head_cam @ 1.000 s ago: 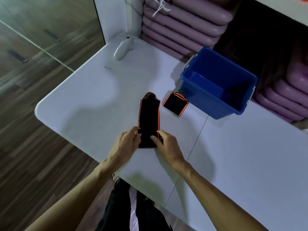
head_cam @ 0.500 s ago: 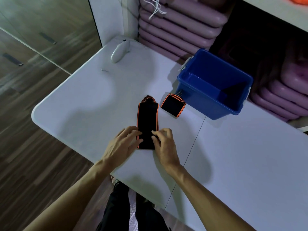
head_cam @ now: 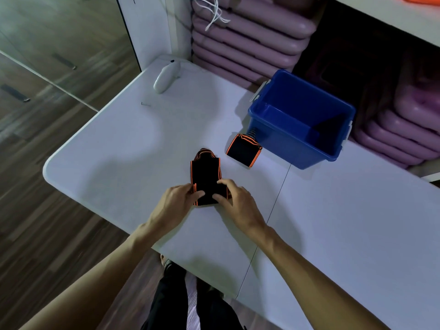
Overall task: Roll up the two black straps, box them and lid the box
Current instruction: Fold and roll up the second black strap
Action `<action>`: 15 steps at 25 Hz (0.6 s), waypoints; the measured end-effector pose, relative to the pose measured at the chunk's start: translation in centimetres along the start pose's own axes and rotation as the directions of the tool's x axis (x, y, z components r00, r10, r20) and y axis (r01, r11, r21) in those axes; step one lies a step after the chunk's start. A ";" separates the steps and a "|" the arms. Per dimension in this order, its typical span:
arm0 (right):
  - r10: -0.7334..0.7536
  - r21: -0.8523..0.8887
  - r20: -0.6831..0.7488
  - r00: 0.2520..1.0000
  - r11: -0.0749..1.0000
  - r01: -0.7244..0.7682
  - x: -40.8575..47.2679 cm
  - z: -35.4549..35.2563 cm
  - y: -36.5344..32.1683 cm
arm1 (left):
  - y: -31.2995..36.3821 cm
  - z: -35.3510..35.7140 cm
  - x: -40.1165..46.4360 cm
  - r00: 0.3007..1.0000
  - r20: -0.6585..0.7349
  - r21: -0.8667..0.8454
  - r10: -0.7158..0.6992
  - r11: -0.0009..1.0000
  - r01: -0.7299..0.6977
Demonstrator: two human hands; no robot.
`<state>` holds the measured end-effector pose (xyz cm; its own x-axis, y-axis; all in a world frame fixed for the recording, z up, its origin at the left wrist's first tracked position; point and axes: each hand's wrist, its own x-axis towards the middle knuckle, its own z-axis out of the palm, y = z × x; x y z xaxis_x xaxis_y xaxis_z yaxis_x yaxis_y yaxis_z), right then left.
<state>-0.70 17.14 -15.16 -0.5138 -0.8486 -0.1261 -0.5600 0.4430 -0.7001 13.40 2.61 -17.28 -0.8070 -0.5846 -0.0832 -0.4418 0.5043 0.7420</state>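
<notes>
Strap 1 (head_cam: pixel 206 178): flat on desk (head_cam: pixel 123 148), near end rolled
Left hand (head_cam: pixel 175 201): grip pinching roll
Right hand (head_cam: pixel 234 201): grip pinching roll
Strap 2 (head_cam: pixel 242 151): rolled, just left of blue box (head_cam: pixel 333 148)
Box: lid off

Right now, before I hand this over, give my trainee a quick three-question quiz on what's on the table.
1. True or false: the blue box already has its lid on.
2. Which strap do the left hand and right hand grip? A) the flat strap near the table edge B) the rolled strap beside the box
3. Fill in: the rolled strap lies ____ the box, not in it.

Key
1. False: the box stands open and no lid shows.
2. A: both hands pinch its near end, which is folded over into the start of a roll.
3. Outside, on the table by the box's near wall.
</notes>
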 end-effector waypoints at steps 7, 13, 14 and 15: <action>-0.016 0.002 -0.095 0.995 1.000 0.016 1.4 1.8 -0.2 | 1.6 1.4 0.5 0.973 -0.178 -0.015 -0.146 0.989 0.146; -0.063 -0.101 0.171 0.983 0.992 0.081 0.1 0.3 2.1 | -1.3 1.4 -2.9 0.981 0.008 0.189 0.191 0.963 -0.189; -0.107 -0.186 0.189 0.976 0.972 0.143 0.1 0.1 2.5 | -1.7 1.3 -3.3 0.974 0.026 0.248 0.227 0.942 -0.226; -0.158 -0.262 0.178 0.971 0.944 0.202 0.2 0.0 2.8 | -1.8 1.4 -3.3 0.968 0.015 0.281 0.249 0.929 -0.243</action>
<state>-2.34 18.17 -17.15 -0.2942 -0.9459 -0.1368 -0.8024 0.3223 -0.5023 16.35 4.49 -19.25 -0.8975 -0.4309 0.0939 -0.3240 0.7887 0.5224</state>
